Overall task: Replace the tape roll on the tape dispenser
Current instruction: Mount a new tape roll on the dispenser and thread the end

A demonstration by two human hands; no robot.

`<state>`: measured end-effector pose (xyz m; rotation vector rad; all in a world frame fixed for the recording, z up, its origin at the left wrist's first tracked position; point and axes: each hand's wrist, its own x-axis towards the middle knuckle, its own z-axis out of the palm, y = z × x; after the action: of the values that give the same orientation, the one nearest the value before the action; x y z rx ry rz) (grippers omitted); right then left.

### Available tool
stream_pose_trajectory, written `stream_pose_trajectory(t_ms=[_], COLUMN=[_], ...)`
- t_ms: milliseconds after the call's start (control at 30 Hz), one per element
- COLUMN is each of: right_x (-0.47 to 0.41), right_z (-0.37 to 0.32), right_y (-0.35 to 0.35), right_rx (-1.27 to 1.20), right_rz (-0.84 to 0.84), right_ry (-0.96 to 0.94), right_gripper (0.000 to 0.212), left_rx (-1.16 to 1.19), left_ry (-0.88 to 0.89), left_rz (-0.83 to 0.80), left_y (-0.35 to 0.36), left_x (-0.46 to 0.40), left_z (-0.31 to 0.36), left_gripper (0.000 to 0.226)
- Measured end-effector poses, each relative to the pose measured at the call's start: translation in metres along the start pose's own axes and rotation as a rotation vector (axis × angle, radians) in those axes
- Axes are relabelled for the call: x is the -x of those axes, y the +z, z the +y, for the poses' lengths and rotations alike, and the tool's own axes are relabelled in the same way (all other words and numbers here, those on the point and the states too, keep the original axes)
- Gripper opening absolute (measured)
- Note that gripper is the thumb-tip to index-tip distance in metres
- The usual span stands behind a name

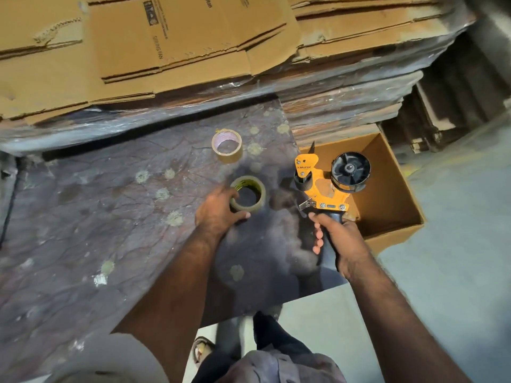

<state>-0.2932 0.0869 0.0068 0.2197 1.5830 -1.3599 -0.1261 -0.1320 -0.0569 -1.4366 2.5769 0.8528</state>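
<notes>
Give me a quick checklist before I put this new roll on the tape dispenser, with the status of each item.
1. Tape dispenser held steady: ok, the right hand grips its black handle.
2. Black spool hub free of any old roll: ok, it shows bare.
3. New tape roll in hand: ok, the left hand grips it on the dark table.
4. Loose tape end found on that roll: cannot tell.
5. Old roll out of the way: ok, it lies apart, farther back on the table.
6. Cutter blade clear of fingers: ok, it points away from both hands.
</notes>
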Motion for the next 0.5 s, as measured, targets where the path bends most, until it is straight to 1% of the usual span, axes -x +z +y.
stream_pose_trajectory(t_ms=[100,200,300,333,500], right_x=[0.005,0.010,0.014,0.016,0.025], right_z=[0.007,0.015,0.022,0.024,0.035], right_y=[0.019,0.033,0.041,0.043,0.048], right_rx=[0.032,0.070,0.091,0.096,0.138], right_rz=[-0.036,-0.071,-0.105,-0.112,-0.115], right_ry=[0.016,0.019,0.004,0.006,0.027], right_gripper=[0.022,0.022,0.026,0.027,0.028], left_rx=[-0.013,-0.051,-0.067,-0.061,0.029], left_ry=[-0.058,-0.027,-0.007,-0.003,-0.037], left_rz=[0.073,0.082,0.109,0.120,0.106], left_y=[-0.004,-0.002,-0.001,0.000,0.004], left_x=[0.026,0.047,0.061,0.064,0.072], left_z=[-0.026,-0.046,-0.056,-0.058,-0.065], left_gripper=[0.048,0.039,0.026,0.025,0.039])
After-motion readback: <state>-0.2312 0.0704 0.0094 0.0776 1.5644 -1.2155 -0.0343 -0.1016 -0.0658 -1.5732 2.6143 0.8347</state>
